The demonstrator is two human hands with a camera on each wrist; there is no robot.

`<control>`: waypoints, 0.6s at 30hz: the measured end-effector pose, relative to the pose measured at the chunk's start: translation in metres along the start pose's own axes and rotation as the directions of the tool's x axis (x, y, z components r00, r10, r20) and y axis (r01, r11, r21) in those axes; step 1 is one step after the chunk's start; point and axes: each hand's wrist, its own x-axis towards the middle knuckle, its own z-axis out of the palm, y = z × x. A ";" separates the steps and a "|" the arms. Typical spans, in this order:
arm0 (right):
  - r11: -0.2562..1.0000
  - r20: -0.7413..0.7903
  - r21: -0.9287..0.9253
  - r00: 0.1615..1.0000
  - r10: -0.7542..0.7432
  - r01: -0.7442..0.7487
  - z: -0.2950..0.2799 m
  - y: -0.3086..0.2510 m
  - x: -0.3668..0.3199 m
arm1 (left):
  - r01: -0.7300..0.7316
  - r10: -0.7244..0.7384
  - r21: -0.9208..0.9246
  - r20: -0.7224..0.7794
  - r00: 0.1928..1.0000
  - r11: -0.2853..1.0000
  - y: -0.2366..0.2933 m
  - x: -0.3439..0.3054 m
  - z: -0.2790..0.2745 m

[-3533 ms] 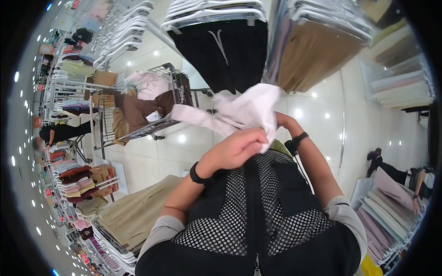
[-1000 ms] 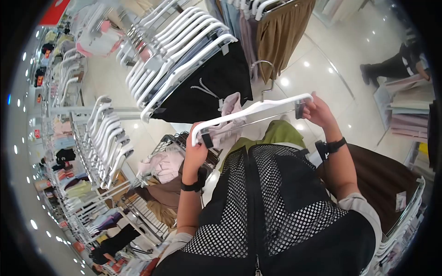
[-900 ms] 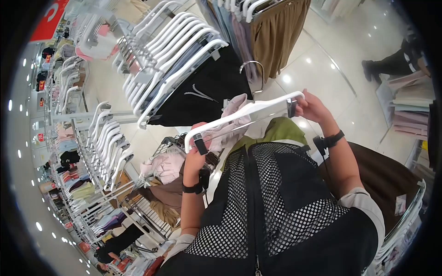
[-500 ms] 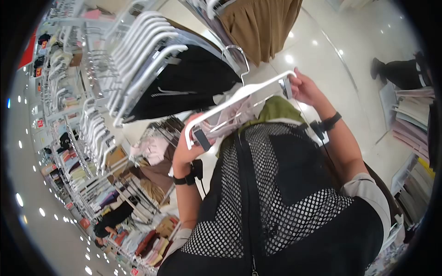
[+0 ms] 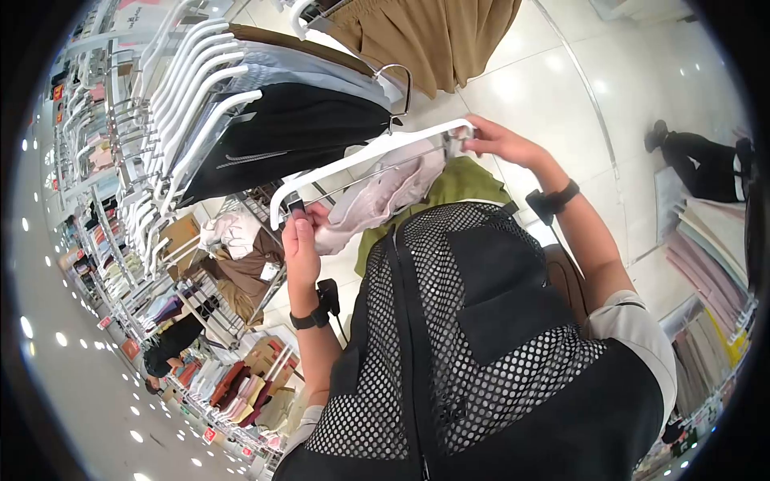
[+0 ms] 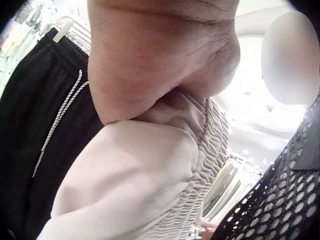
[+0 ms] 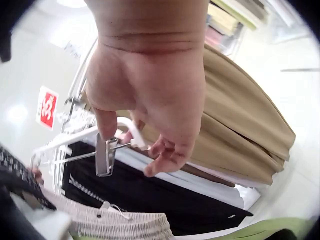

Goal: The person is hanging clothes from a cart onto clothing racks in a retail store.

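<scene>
Head view: holding a white hanger (image 5: pixel 365 156) across the chest by both ends, slanted down toward the left. At the lower end, the left hand (image 5: pixel 298 232), fingers closed on the dark clip (image 5: pixel 295 207) there and pinching it along with an edge of a pale pink garment (image 5: pixel 385 188). At the upper end, the right hand (image 5: pixel 493 140), reached forward and closed on the hanger's tip. Under the bar, between the two hands, that pale garment, bunched and sagging against an olive-green cloth (image 5: pixel 457 186) and a black mesh vest (image 5: pixel 481 321). From the middle of the bar, a metal hook (image 5: pixel 399 84), raised close against black trousers (image 5: pixel 289 136) with a white drawstring on a rack of white hangers. Above those, tan garments (image 5: pixel 433 32). Lower left, a wire cart (image 5: pixel 255 210) with brown and pink clothes inside; far beyond it, a person in black (image 5: pixel 172 341). At the right edge, stacks of folded clothes (image 5: pixel 706 272) and another person (image 5: pixel 706 160) on the pale tiled floor. Right wrist view: thumb and forefinger nipping the hanger's end just above a grey metal clip (image 7: pixel 105 155), other fingers curled beneath. Left wrist view: only the heel of the palm, pressed to the garment's ribbed elastic waistband (image 6: pixel 210 150); fingers out of frame there.
</scene>
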 end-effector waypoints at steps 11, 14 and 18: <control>0.512 0.192 -0.580 0.718 -0.669 0.633 0.074 -0.132 0.020 | -0.038 0.002 0.251 0.142 0.990 0.967 0.025 0.023 0.045; 0.547 0.327 -0.478 0.717 -0.615 0.687 0.105 -0.133 0.041 | -0.090 0.053 0.192 0.190 0.980 0.977 0.025 0.034 0.037; 0.635 0.275 -0.399 0.747 -0.605 0.661 0.110 -0.124 0.037 | -0.182 0.152 0.104 0.243 0.958 0.978 0.021 0.044 0.056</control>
